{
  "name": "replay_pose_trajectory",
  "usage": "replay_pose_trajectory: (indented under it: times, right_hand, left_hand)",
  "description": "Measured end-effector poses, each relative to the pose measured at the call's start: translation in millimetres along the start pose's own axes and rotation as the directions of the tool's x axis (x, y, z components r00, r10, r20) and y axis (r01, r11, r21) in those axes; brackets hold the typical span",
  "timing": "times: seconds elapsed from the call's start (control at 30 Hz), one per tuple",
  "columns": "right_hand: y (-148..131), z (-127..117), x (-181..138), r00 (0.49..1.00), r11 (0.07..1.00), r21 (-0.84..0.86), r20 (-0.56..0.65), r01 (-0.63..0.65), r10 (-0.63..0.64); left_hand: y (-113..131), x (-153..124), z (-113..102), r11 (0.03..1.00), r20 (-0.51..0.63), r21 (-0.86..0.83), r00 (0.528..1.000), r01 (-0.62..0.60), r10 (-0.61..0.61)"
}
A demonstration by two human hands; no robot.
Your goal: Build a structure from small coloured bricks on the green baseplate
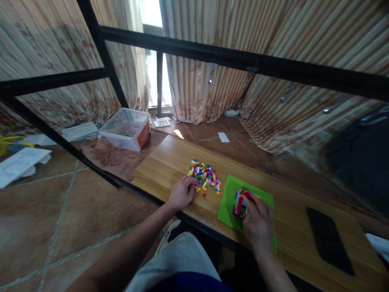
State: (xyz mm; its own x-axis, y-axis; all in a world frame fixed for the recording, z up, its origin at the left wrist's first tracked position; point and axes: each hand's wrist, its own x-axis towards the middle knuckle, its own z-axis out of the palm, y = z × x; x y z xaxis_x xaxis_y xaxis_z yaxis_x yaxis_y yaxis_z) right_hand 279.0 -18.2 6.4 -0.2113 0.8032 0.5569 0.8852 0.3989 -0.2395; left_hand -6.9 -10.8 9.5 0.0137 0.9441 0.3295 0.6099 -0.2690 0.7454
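Observation:
My left hand [182, 193] rests at the near-left edge of a loose pile of small coloured toy bricks [206, 175]. Its fingers are curled together beside some magenta bricks, and what is in them, if anything, is hidden. A green baseplate [226, 202] lies to the right of the pile. On it stands a small multicoloured brick build [239, 206] with red bricks along its top. My right hand [259, 219] is closed over the right side of this build, fingertips on the red top. The hand covers part of the build. One red brick [204, 195] lies apart, just in front of the pile.
The wooden table [164, 162] has a dark flat object [330, 239] at its right. A clear plastic bin [121, 140] with a few pieces inside stands on the floor beyond the left end. Black metal bars [182, 44] cross in front of curtains [206, 89].

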Motion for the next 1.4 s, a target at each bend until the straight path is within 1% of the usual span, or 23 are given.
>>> replay_pose_trajectory:
  times: [0.07, 0.13, 0.2, 0.27, 0.33, 0.37, 0.43, 0.53, 0.67, 0.73, 0.93, 1.07, 1.23, 1.4]
  right_hand:
    - [-1, -2, 1, 1.0, 0.999, -0.036, -0.007, 0.006, -0.006]
    - [-9, -5, 5, 1.0, 0.996, -0.092, -0.029, -0.006, 0.003]
    - [-24, -5, 11, 0.998, 0.993, -0.121, -0.064, -0.004, -0.004]
    - [-44, -1, 18, 0.996, 0.996, -0.074, -0.065, 0.049, -0.054]
    - [-65, 9, 28, 0.993, 0.992, 0.044, 0.016, 0.117, -0.118]
    - [-74, 16, 33, 0.987, 0.987, 0.09, 0.076, 0.135, -0.142]
    - [-86, 30, 43, 0.973, 0.977, 0.16, 0.159, 0.144, -0.17]
    - [-91, 48, 57, 0.952, 0.968, 0.211, 0.242, 0.136, -0.187]
    - [-87, 59, 68, 0.924, 0.961, 0.232, 0.313, 0.151, -0.221]
    - [-87, 61, 71, 0.915, 0.956, 0.248, 0.327, 0.158, -0.236]
    - [-87, 61, 74, 0.916, 0.958, 0.245, 0.328, 0.152, -0.229]
    - [-94, 55, 69, 0.922, 0.955, 0.278, 0.335, 0.102, -0.196]
    - [-112, 48, 58, 0.941, 0.906, 0.422, 0.319, -0.035, -0.113]
    - [-124, 44, 51, 0.946, 0.872, 0.472, 0.324, -0.132, -0.032]
  left_hand:
    - [1, 0, -1, 1.0, -0.001, 0.008, 1.0, 0.005, -0.005]
    - [2, -1, -1, 1.0, 0.002, 0.019, 1.0, 0.014, -0.014]
    - [2, -1, -1, 1.0, 0.009, 0.02, 1.0, 0.019, -0.019]
    - [1, -1, -1, 1.0, 0.012, 0.014, 1.0, 0.018, -0.019]
    - [1, -1, -1, 1.0, 0.011, 0.01, 1.0, 0.018, -0.018]
    - [1, -1, -1, 1.0, 0.01, 0.008, 1.0, 0.018, -0.018]
    - [1, -1, -1, 1.0, 0.004, 0.006, 1.0, 0.021, -0.021]
    - [1, 0, 0, 1.0, -0.005, 0.0, 1.0, 0.015, -0.015]
    - [0, 0, 0, 1.0, -0.001, -0.002, 1.0, 0.011, -0.011]
    - [0, 0, 0, 1.0, 0.003, -0.005, 1.0, 0.019, -0.019]
    - [0, -1, -1, 1.0, -0.002, -0.012, 1.0, 0.0, 0.0]
    - [2, -3, -4, 1.0, -0.006, -0.02, 1.0, -0.019, 0.018]
    - [5, -7, -8, 0.993, 0.075, -0.064, 0.991, -0.102, 0.107]
    - [3, -10, -9, 0.992, 0.088, -0.036, 0.989, -0.118, 0.121]
